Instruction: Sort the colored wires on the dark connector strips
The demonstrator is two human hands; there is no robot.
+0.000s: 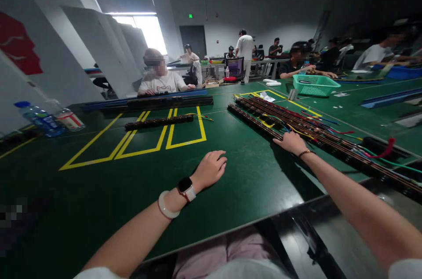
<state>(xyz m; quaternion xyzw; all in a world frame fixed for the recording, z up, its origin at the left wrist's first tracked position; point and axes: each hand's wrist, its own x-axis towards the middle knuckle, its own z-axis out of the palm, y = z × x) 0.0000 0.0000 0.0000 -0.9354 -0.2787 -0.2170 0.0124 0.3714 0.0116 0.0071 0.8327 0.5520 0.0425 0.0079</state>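
Note:
My left hand (210,169) rests on the green table with its fingers loosely bent and apart, holding nothing. It wears a watch and a pale bangle at the wrist. Farther right, my right hand (292,141) is closed over the nearest of several long dark strips with copper-coloured rods (252,122); its fingertips are partly hidden. More such strips (290,116) lie side by side just beyond it, with red, yellow, green and blue wires among them. A shorter dark strip (158,122) with yellow-green wires at its end lies apart, across yellow tape outlines beyond my left hand.
Long black and blue rails (169,103) lie along the far side, before a seated person (161,78). A green basket (316,85) stands at the far right. Bottles (41,118) are at the left. The table's near edge (244,222) runs in front of me.

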